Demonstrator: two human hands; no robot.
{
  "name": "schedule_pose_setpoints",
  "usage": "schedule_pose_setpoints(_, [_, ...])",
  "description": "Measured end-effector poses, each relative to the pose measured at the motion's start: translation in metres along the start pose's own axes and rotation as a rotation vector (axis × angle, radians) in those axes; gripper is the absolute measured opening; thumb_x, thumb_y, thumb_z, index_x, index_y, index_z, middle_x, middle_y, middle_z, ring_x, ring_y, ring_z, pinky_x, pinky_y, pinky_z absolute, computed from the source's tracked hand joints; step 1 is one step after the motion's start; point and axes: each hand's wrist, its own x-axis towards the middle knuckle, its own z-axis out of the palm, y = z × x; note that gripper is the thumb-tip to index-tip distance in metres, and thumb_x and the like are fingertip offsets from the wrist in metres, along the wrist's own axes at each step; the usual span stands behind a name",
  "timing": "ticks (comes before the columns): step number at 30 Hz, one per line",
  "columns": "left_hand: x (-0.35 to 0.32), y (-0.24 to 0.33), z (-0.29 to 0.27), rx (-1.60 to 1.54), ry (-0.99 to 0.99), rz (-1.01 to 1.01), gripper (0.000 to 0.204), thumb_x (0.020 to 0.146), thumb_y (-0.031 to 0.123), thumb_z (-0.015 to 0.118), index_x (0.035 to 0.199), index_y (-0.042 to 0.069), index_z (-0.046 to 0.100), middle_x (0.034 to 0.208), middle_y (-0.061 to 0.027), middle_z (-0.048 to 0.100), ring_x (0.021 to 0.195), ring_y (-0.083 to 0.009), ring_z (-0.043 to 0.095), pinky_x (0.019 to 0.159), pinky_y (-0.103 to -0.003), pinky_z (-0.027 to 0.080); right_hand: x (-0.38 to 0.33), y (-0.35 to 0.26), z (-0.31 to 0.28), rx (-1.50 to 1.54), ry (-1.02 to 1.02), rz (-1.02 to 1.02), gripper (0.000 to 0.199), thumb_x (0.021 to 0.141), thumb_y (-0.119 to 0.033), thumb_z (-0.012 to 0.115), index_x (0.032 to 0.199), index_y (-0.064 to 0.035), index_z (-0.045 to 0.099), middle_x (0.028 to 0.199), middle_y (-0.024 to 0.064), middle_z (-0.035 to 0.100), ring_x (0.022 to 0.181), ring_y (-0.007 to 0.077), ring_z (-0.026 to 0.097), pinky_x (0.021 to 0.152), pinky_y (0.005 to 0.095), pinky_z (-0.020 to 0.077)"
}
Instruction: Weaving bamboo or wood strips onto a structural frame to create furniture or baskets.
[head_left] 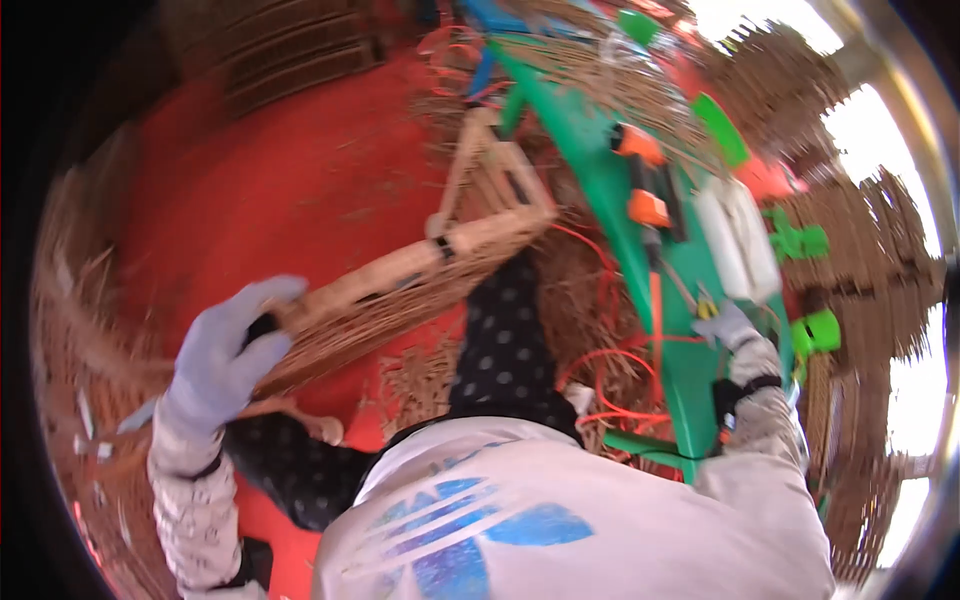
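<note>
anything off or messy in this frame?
Loose straw lies scattered on the red floor under the woven panel gripped by the left hand. Orange cord sprawls loose beside the green board.

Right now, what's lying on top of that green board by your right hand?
On the green board lie orange-handled tools, white bottles and a heap of straw. The gloved right hand reaches among them. What the straw covers at the far end cannot be seen.
</note>
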Motion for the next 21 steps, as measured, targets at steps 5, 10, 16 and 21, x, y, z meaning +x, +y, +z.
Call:
schedule_pose_setpoints(5, [0.009, -0.001, -0.008, -0.086, -0.040, 0.108, 0.040, 0.069, 0.004, 0.049, 0.108, -0.001, 0.054, 0.106, -0.0130, 0.055, 0.098, -0.0211, 0.054, 0.087, -0.030, 0.040, 0.055, 0.068, 0.004, 0.729, 0.196, -0.082, 0.043, 0.066, -0.015, 0.067, 0.103, 0.0031, 0.055, 0.079, 0.0073, 0.059, 0.067, 0.0152, 0.057, 0.057, 0.0297, 0.0473])
schedule_pose_setpoints(10, [0.000, 0.001, -0.005, -0.148, 0.041, 0.076, 0.031, 0.069, -0.001, 0.048, 0.098, 0.001, 0.058, 0.095, -0.0099, 0.056, 0.091, -0.0184, 0.055, 0.083, -0.029, 0.041, -0.071, -0.161, -0.072, 0.313, 0.544, -0.840, 0.053, 0.066, -0.012, 0.065, 0.116, -0.0038, 0.047, 0.094, 0.0101, 0.055, 0.076, 0.0209, 0.057, 0.067, 0.0307, 0.0462])
schedule_pose_setpoints(16, [-0.002, -0.009, -0.002, -0.158, 0.130, 0.084, 0.028, 0.072, -0.009, 0.046, 0.094, 0.001, 0.059, 0.091, -0.0076, 0.057, 0.088, -0.0164, 0.055, 0.080, -0.028, 0.042, -0.184, -0.343, -0.097, -0.085, 0.529, -1.566, 0.058, 0.056, -0.020, 0.069, 0.109, -0.0095, 0.050, 0.098, 0.0119, 0.053, 0.089, 0.0305, 0.055, 0.075, 0.0387, 0.0446])
schedule_pose_setpoints(21, [0.001, -0.010, -0.002, -0.174, 0.138, 0.094, 0.034, 0.069, -0.010, 0.043, 0.096, 0.002, 0.060, 0.092, -0.0071, 0.057, 0.088, -0.0152, 0.054, 0.079, -0.028, 0.043, -0.202, -0.390, -0.090, -0.194, 0.402, -1.719, 0.059, 0.054, -0.017, 0.068, 0.109, -0.0076, 0.051, 0.101, 0.0132, 0.052, 0.092, 0.0326, 0.054, 0.079, 0.0391, 0.0444])
